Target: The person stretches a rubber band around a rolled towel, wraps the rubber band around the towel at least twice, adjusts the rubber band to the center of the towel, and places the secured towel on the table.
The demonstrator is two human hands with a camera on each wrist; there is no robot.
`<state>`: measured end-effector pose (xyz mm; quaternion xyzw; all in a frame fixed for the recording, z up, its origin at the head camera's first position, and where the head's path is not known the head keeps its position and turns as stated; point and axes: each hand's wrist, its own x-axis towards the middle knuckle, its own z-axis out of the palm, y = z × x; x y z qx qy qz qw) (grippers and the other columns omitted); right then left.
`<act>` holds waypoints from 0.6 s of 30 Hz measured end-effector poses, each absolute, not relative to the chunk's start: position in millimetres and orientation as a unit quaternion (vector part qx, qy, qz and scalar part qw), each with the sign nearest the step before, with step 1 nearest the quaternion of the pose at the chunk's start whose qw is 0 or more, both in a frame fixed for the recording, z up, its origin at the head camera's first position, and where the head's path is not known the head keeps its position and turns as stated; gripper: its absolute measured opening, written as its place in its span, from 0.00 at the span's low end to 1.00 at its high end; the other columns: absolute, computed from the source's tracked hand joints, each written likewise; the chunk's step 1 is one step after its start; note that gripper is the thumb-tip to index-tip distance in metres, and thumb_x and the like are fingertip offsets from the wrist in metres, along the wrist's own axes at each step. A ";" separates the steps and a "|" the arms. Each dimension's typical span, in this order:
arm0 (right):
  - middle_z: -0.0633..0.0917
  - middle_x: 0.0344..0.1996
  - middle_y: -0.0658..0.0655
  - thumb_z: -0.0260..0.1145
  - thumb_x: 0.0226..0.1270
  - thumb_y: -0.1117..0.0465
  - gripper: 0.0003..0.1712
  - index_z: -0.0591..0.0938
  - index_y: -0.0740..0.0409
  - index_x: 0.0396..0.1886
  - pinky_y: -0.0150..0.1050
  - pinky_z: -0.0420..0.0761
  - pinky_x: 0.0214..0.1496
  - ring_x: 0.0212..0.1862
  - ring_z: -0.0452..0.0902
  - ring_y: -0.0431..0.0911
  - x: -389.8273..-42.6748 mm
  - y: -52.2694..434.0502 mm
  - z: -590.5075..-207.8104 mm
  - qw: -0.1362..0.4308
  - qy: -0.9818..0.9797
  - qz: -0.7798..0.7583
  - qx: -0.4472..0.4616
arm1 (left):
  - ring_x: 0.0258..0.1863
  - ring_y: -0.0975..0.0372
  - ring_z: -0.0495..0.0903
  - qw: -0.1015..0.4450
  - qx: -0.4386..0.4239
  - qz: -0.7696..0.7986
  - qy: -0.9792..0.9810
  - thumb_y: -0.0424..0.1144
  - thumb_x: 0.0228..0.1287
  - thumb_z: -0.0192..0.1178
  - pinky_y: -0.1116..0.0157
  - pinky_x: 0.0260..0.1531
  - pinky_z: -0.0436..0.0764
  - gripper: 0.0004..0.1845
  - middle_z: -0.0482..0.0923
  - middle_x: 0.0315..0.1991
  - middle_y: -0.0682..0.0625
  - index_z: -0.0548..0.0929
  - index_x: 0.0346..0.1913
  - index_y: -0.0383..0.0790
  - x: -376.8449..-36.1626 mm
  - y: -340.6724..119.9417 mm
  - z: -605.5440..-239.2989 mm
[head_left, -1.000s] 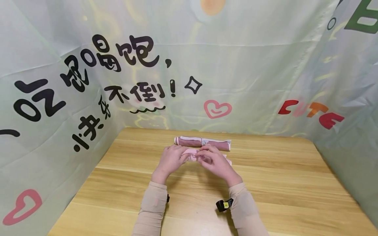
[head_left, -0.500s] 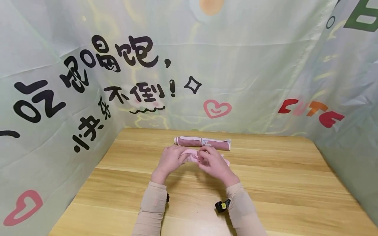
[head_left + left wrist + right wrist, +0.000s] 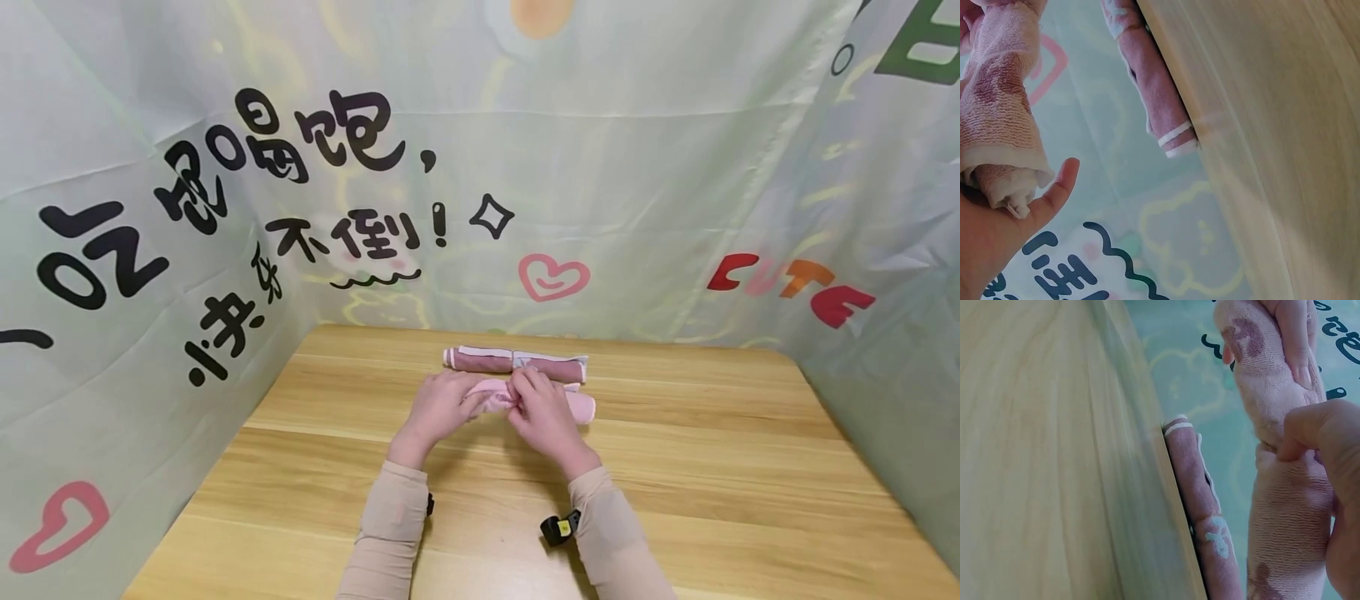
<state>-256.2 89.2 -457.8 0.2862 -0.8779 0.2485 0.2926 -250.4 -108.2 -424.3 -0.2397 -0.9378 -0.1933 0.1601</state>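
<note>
Head view is showing both hands meeting over a light pink towel point(image 3: 498, 398) rolled into a log, lying toward the far edge of the bench point(image 3: 712, 467), just in front of a darker pink roll point(image 3: 514, 362) that is sitting nearer that edge. The left hand point(image 3: 438, 406) is cupping the roll's left end with fingers curled around it, and the right hand point(image 3: 546, 412) is pinching the cloth near its middle, thumb and fingers closed on the fabric; the right wrist view is showing that pinch biting into the towel point(image 3: 1285, 487). The left wrist view is showing the towel's rolled end point(image 3: 1004, 181) resting against the palm, the thumb point(image 3: 1057, 187) standing free. To do this step well, I judge the left hand should be keeping the end snug so the layers are not loosening, while the right is working the tuck firmly but without twisting the log. Keeping it parallel to the darker roll should be helping the pair sit tidy.
</note>
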 end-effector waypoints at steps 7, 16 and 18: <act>0.75 0.35 0.50 0.71 0.45 0.67 0.21 0.72 0.52 0.39 0.51 0.74 0.45 0.40 0.73 0.47 -254.9 92.6 -454.9 0.232 -0.896 0.274 0.262 | 0.39 0.57 0.84 0.155 -0.239 -0.220 -0.933 0.49 0.69 0.57 0.56 0.43 0.81 0.14 0.87 0.38 0.51 0.86 0.49 0.47 -250.2 -111.5 -423.2; 0.79 0.48 0.57 0.78 0.47 0.59 0.30 0.73 0.56 0.48 0.62 0.74 0.56 0.55 0.76 0.54 -258.0 104.0 -455.2 0.222 -0.917 0.235 0.235 | 0.32 0.60 0.82 0.128 -0.218 -0.251 -0.934 0.49 0.69 0.57 0.58 0.37 0.80 0.11 0.84 0.30 0.52 0.84 0.36 0.48 -252.2 -116.2 -421.4; 0.80 0.47 0.57 0.77 0.47 0.59 0.28 0.74 0.56 0.47 0.62 0.74 0.54 0.54 0.77 0.55 -258.0 105.3 -454.8 0.224 -0.915 0.240 0.233 | 0.33 0.59 0.83 0.129 -0.215 -0.248 -0.935 0.50 0.69 0.57 0.58 0.39 0.80 0.12 0.85 0.32 0.51 0.85 0.39 0.47 -252.6 -116.2 -421.5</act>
